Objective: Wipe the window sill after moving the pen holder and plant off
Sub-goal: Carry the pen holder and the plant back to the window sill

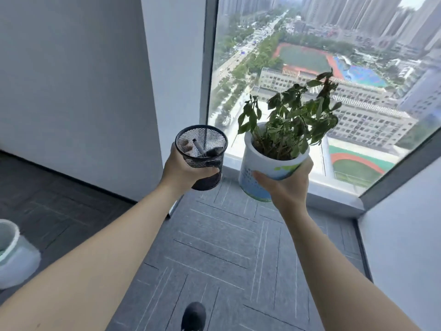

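Note:
My left hand [183, 169] grips a black mesh pen holder [202, 151] that has a pen or two lying inside. It is held in the air, tilted slightly, in front of the window. My right hand [285, 185] holds a white pot with a blue and green print, the plant [269, 163], whose wilted green leaves rise against the glass. Both things hang above the floor, near the low grey window sill [334, 197] that runs along the bottom of the window.
A white wall column [95, 91] stands left of the window, and another wall [405, 235] closes the right side. Grey carpet tiles [214, 247] cover the floor. A white pot [14, 254] sits at the far left. My dark shoe [193, 316] shows at the bottom.

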`<action>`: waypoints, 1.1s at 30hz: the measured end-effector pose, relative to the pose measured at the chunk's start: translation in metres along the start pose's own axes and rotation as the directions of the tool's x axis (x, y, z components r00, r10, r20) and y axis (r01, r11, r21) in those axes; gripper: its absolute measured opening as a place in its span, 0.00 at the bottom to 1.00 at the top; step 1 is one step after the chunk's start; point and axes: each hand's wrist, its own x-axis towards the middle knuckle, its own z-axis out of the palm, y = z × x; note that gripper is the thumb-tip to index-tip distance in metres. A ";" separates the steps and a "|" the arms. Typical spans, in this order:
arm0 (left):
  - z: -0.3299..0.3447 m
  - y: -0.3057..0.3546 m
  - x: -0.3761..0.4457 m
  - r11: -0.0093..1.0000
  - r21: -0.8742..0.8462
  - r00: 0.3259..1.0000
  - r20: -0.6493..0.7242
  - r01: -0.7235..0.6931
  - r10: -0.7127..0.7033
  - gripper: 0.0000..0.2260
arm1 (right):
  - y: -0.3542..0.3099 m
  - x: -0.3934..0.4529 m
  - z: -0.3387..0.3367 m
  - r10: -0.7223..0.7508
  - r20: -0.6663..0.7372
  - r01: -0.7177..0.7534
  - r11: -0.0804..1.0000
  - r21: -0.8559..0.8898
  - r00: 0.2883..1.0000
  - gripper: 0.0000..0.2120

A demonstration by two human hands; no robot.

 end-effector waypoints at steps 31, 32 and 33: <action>0.478 -0.159 0.474 0.974 0.030 0.955 0.190 0.225 -0.226 0.43 | 0.410 0.501 -0.071 0.272 -0.190 -0.289 0.955 -0.070 0.944 0.41; 0.491 -0.175 0.484 0.968 0.042 0.949 0.191 0.248 -0.251 0.44 | 0.432 0.509 -0.069 0.285 -0.188 -0.301 0.951 -0.066 0.940 0.42; 0.504 -0.192 0.494 0.963 0.047 0.945 0.187 0.264 -0.268 0.44 | 0.454 0.517 -0.065 0.289 -0.185 -0.305 0.950 -0.066 0.939 0.42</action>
